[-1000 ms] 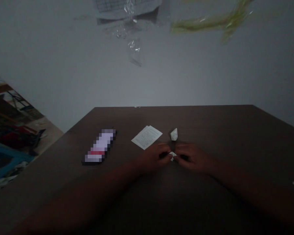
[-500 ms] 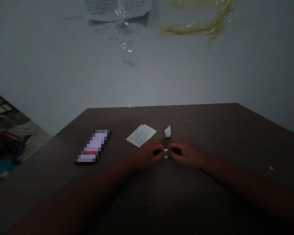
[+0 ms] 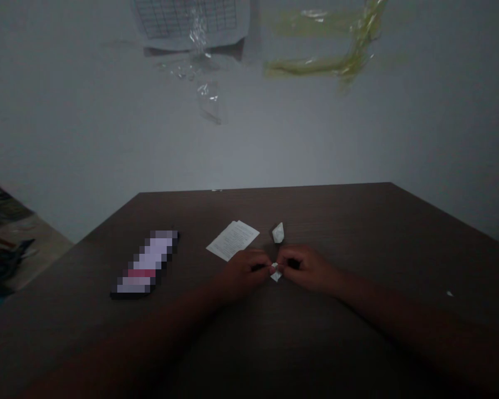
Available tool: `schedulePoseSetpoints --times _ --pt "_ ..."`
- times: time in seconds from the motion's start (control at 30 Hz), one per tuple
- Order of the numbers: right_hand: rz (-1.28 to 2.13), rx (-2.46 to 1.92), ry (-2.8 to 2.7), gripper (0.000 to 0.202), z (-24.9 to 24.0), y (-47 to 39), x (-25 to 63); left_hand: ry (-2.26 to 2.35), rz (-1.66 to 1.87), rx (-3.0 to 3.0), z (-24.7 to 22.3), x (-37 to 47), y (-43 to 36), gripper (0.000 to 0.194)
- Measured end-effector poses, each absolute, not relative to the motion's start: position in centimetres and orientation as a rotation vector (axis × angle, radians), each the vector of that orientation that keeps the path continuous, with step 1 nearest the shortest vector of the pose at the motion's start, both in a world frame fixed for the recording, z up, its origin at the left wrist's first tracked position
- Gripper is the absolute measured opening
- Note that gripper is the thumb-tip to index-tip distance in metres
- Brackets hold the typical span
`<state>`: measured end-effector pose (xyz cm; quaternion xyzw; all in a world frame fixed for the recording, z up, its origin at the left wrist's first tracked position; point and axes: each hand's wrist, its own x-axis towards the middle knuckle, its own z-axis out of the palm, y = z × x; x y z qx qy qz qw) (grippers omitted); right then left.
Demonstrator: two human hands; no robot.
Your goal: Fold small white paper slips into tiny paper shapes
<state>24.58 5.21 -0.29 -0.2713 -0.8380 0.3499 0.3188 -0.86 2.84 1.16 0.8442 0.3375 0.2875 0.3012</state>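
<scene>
A small folded white paper piece (image 3: 276,273) is pinched between the fingertips of both hands, low over the dark table. My left hand (image 3: 246,271) grips its left side, thumb and finger pressed together. From the right, my right hand (image 3: 306,268) pinches the same piece. Just beyond the hands lies another folded paper shape (image 3: 278,233), pale and pointed. Printed paper sheets (image 3: 233,239) rest on the table behind my left hand, partly overlapping each other. The finer folds of the held piece are too small to tell.
A phone (image 3: 147,263) with a blurred screen lies at the left of the brown table (image 3: 336,216). A tiny white scrap (image 3: 449,293) is at the right. Behind stands a wall with a taped sheet (image 3: 187,22) and yellow tape (image 3: 303,67).
The camera view has shifted, so the table and wall sit lower and slightly left. Both hands still pinch the small paper, and more of it shows below the fingertips.
</scene>
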Motion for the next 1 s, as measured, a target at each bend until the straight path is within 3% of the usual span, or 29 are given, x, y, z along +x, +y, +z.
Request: schedulePoseSetpoints --times 0.3,0.6,0.8,1.0 --pt "0.972 -0.824 -2.091 0.020 0.2 5.0 24.4 1.033 0.829 2.078 1.3 -1.0 2.8 0.029" --pt "1.086 -0.978 -1.814 0.021 0.8 4.9 24.7 1.225 1.150 1.660 2.7 -0.3 1.2 0.027" --pt "1.144 -0.943 -1.769 0.028 0.8 3.8 25.9 1.145 1.159 1.497 2.9 0.4 0.2 0.030" --pt "1.036 -0.887 -1.792 0.019 0.1 3.4 26.4 1.103 1.085 1.573 2.1 0.5 0.6 0.022"
